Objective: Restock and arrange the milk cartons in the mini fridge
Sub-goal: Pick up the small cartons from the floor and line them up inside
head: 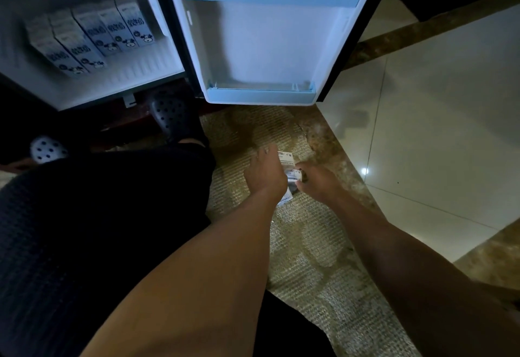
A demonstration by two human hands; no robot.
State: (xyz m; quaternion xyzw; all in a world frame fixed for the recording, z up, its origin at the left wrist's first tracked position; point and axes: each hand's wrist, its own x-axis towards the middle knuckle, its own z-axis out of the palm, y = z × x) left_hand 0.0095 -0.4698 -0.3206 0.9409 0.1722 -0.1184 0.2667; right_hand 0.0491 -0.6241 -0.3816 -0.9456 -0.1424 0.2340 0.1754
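Mostly hidden, white blue-printed carton (pixel 286 162); left hand (pixel 264 176), right hand (pixel 319 180) gripping.

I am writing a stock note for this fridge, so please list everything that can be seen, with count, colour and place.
shelf cartons: at least five, white with blue print, leaning in rows on the lower fridge shelf
held cartons: count unclear, white, low over the rug
fridge door: one, white inside, open
door racks: two, pale blue, top and bottom of the door
rug: one, beige, before the fridge
floor tiles: pale, glossy, right of the rug
black clog: one, below the fridge
white clog: one, far left
left hand: grips the held cartons
right hand: grips them too
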